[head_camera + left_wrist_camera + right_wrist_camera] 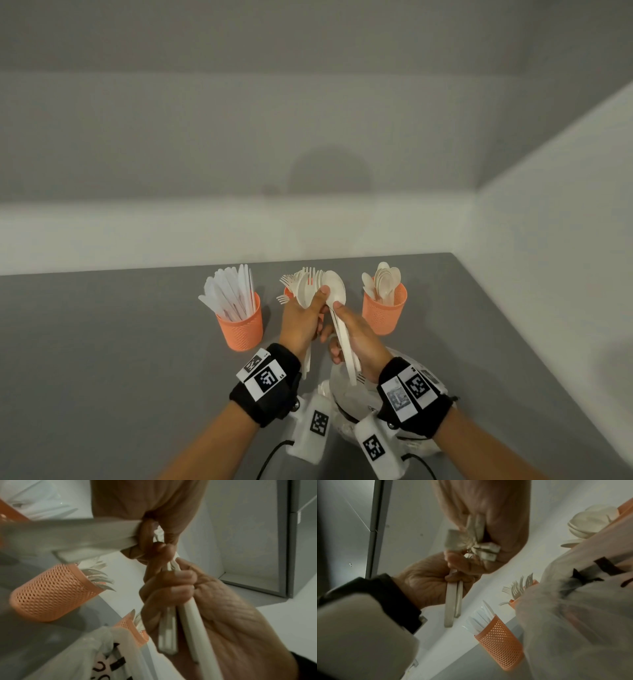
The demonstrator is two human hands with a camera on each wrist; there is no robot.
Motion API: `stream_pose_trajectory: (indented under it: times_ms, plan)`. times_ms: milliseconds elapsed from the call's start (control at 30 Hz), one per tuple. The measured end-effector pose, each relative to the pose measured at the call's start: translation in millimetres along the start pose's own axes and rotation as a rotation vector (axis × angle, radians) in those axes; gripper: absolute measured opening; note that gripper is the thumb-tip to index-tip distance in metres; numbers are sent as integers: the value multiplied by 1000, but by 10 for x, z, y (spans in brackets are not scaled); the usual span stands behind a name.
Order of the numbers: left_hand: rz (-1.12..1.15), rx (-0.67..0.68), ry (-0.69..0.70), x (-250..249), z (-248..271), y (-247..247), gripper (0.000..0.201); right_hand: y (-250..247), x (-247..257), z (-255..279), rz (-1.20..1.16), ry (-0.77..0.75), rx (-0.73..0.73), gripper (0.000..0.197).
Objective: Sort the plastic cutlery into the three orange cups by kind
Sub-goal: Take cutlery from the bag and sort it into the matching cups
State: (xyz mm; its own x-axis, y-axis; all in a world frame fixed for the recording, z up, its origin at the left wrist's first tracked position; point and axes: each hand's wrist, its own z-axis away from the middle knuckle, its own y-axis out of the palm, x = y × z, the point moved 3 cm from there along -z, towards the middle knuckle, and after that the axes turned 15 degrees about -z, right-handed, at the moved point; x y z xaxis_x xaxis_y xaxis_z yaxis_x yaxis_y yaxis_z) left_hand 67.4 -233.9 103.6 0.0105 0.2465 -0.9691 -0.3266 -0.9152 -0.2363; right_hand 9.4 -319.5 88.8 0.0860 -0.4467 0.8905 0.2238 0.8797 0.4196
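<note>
Three orange mesh cups stand in a row: the knife cup [240, 325] on the left, the fork cup [288, 293] mostly hidden behind my hands, and the spoon cup [385, 313] on the right. My left hand [301, 318] grips a bundle of white cutlery [304, 291] in front of the fork cup, with the handles [169, 628] sticking out below its curled fingers. My right hand [359, 339] holds white spoons [336, 288] by their handles, and the bowl touches my left thumb. The handle ends [488, 552] show under my right hand [488, 507].
A white plastic bag [346, 394] with dark print lies on the grey table [120, 342] just under my wrists. White walls close the table at the back and on the right. The knife cup [501, 642] and fork cup [521, 588] appear beside the bag.
</note>
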Motion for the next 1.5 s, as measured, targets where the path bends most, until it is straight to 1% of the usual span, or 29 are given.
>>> stream_pose_trajectory:
  times_ms: [67,167,233,267,333,433,500,533,600,667,733,800,900,967,1033,1100,1167,1200,1233,1300,1333,1367,1433,1500]
  plan:
    - [57,3,-27,10,2,19,34,14,-11,-12,-8,-10,-14,43]
    - [172,40,-48,15,4,23,34,9,-17,-34,-30,-16,-32,43]
    - [198,57,-33,1,5,9,34,-9,-17,-52,-24,-24,-41,43]
    - [196,43,-18,-12,2,0,33,-20,-19,-62,-1,-31,-46,43]
    - [190,-40,7,-35,-13,-47,33,-34,-13,-68,52,-48,-66,43]
    - [129,-207,49,-14,-114,-136,31,-81,14,-79,78,-77,-120,35]
    - [94,-241,71,3,-170,-182,30,-117,53,-83,93,-113,-143,33]
    - [104,-222,78,12,-187,-195,31,-138,69,-87,119,-129,-151,33]
    - [149,-116,56,14,-187,-198,34,-160,102,-82,168,-142,-154,35]
    - [148,9,47,-37,-141,-168,25,-170,142,-71,176,-139,-138,34]
    - [90,69,116,-132,-69,-109,15,-163,178,-60,181,-138,-107,32]
    - [66,60,182,-193,-50,-56,14,-147,187,-57,199,-131,-68,37]
    - [38,-5,199,-178,-124,-20,15,-146,168,-49,186,-68,-28,44]
    - [-4,-51,204,-132,-188,-11,15,-158,161,-41,202,-28,-7,43]
    - [-12,-79,209,-126,-217,-2,8,-181,151,-37,219,-2,5,41]
    - [-12,-58,217,-140,-229,12,13,-224,138,-36,218,44,20,45]
    - [-23,19,203,-124,-255,47,8,-275,152,-36,217,108,37,46]
    - [-37,65,199,-118,-269,71,6,-296,180,-42,227,128,36,44]
    - [-65,90,215,-116,-278,101,8,-313,226,-46,242,125,25,38]
    - [-148,93,287,-161,-257,175,9,-347,342,-90,267,45,-20,19]
    - [-158,87,318,-202,-238,211,9,-364,403,-118,277,-4,-42,15]
    - [-132,99,334,-249,-222,246,9,-400,454,-160,286,-45,-71,20]
    - [-30,147,279,-306,-236,308,14,-489,540,-231,247,-108,-145,24]
    - [50,176,153,-265,-305,313,20,-611,642,-253,95,-142,-245,23]
